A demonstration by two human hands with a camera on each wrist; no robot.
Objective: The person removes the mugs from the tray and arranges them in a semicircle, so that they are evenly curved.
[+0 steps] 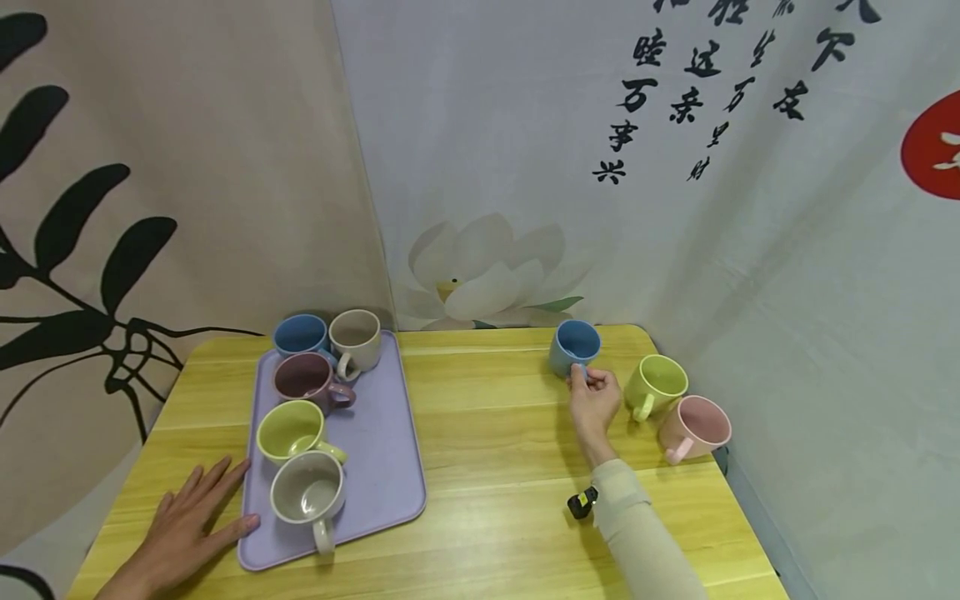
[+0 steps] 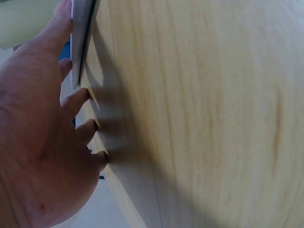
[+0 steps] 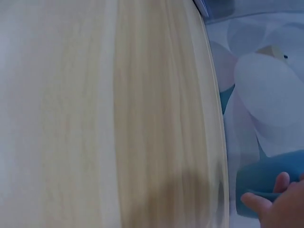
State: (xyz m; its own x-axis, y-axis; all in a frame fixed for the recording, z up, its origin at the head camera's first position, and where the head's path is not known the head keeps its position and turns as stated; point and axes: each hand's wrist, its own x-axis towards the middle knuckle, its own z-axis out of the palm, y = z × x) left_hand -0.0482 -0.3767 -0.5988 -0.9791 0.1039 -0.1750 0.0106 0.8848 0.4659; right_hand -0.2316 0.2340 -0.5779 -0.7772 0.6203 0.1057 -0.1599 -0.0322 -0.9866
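Note:
My right hand point(image 1: 595, 402) pinches the handle of a blue mug point(image 1: 573, 348) near the table's back edge. In the right wrist view, fingers and thumb close on the handle of that blue mug point(image 3: 256, 175) at the lower right. To its right stand a yellow-green mug point(image 1: 660, 382) and a pink mug point(image 1: 697, 427). My left hand point(image 1: 187, 527) lies with spread fingers on the table, thumb and fingertip at the left edge of a purple tray point(image 1: 382, 467). The left wrist view shows the left hand point(image 2: 45, 128) beside the tray's side point(image 2: 81, 42).
On the tray stand a second blue mug point(image 1: 302, 333), a beige mug point(image 1: 356, 337), a mauve mug point(image 1: 306, 379), another yellow-green mug point(image 1: 291, 429) and a grey mug point(image 1: 307, 492). Wooden table point(image 1: 487, 467) lies between the tray and the right-hand mugs. A printed curtain point(image 1: 510, 150) hangs behind.

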